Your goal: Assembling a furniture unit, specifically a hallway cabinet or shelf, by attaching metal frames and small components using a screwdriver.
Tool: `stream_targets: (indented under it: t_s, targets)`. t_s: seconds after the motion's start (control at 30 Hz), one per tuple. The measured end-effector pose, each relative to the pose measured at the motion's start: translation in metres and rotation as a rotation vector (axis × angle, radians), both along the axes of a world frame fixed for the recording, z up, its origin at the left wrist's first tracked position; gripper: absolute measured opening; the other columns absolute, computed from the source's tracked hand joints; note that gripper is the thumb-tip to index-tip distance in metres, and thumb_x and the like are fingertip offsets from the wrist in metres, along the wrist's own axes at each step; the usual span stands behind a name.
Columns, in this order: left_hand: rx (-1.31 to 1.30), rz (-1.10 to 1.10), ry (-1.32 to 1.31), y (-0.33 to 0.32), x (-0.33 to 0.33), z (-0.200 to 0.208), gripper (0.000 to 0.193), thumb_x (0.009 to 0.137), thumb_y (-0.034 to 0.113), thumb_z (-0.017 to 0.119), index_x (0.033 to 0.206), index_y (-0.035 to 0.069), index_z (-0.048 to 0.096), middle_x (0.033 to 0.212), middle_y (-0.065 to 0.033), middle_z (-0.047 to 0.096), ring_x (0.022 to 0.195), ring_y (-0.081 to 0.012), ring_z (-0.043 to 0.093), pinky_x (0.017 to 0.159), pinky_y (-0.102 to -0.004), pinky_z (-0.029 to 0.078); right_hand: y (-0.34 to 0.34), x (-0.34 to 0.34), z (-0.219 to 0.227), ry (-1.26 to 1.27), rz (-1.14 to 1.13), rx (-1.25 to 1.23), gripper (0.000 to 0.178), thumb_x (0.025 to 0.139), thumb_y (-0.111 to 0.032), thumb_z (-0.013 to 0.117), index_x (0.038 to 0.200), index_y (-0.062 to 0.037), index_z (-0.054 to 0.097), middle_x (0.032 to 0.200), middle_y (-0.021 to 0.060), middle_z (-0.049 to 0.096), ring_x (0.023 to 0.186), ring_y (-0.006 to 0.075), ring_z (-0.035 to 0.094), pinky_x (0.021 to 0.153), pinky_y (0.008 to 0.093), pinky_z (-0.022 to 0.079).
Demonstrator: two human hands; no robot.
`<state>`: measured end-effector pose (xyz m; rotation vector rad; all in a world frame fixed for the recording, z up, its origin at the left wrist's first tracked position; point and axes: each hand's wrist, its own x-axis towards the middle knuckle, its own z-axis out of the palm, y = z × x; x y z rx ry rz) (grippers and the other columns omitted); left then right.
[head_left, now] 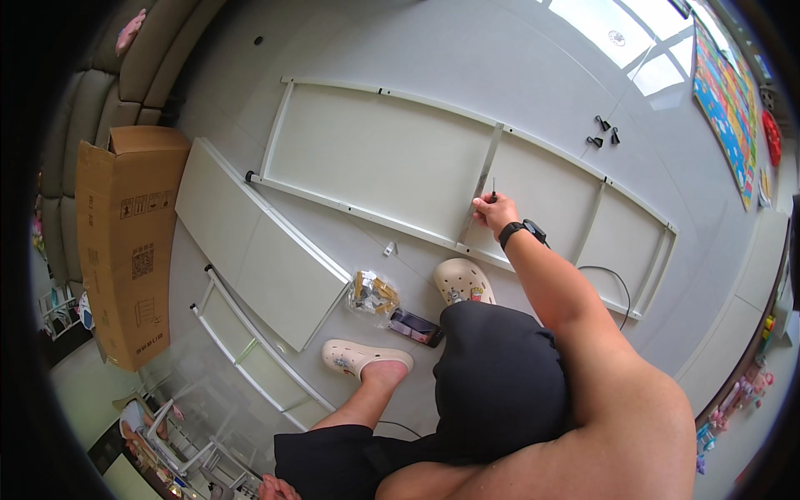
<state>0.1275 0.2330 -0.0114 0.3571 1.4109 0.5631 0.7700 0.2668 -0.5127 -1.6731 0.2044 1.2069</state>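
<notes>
My right hand [497, 213] is closed around a small screwdriver [494, 190], its thin shaft pointing away from me. It is above a crossbar [487, 158] of a long white metal-framed shelf unit [375, 142] that lies flat on the floor. Whether the screwdriver touches anything cannot be made out. At the lower edge, beside my dark shorts, only the fingers of my left hand [277, 489] show; the rest is cut off.
Flat white panels [258, 237] lie at the left, beside a tall cardboard box [129, 250]. A hardware bag [372, 296] and a phone [416, 327] are near my feet. Several black fittings [596, 142] lie beyond the frame. Another white frame [250, 342] is at lower left.
</notes>
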Motion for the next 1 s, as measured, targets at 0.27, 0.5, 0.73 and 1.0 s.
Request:
stream_targets:
  t_s: [0.27,0.5,0.73,1.0]
  targets:
    - [0.017,-0.023,0.02,-0.001,-0.004,-0.001,0.028,0.11,0.023,0.045,0.095,0.005,0.06,0.078,-0.0127,0.062,0.054,-0.0183,0.054,0.046,-0.0295,0.05,0.001,0.007,-0.002,-0.033,0.119,0.002,0.02,0.093,-0.01,0.076,0.089,-0.0077,0.057,0.077,0.0024,0.064,0.062,0.0153,0.064,0.053,0.0304,0.05]
    - [0.004,-0.045,0.072,-0.001,-0.001,0.002,0.029,0.11,0.025,0.045,0.093,0.008,0.06,0.075,-0.0103,0.06,0.051,-0.0164,0.051,0.045,-0.0281,0.048,-0.004,0.009,-0.003,-0.027,0.153,0.02,0.025,0.092,-0.012,0.077,0.087,-0.0068,0.054,0.072,0.0023,0.059,0.055,0.0139,0.057,0.05,0.0296,0.049]
    - [-0.009,-0.033,0.138,0.0,0.003,0.001,0.03,0.111,0.027,0.044,0.093,0.008,0.06,0.075,-0.0094,0.06,0.051,-0.0159,0.051,0.046,-0.0272,0.048,-0.009,0.004,-0.014,-0.101,0.086,0.045,0.024,0.093,-0.011,0.076,0.087,-0.0072,0.053,0.071,0.0016,0.057,0.052,0.0128,0.056,0.048,0.0293,0.049]
    - [0.006,-0.062,0.105,0.003,0.004,0.002,0.032,0.111,0.027,0.043,0.093,0.008,0.061,0.074,-0.0095,0.06,0.048,-0.0159,0.051,0.043,-0.0281,0.047,-0.007,0.015,-0.006,-0.002,0.135,0.042,0.022,0.094,-0.011,0.075,0.09,-0.0079,0.054,0.074,0.0009,0.058,0.055,0.0127,0.057,0.049,0.0284,0.049]
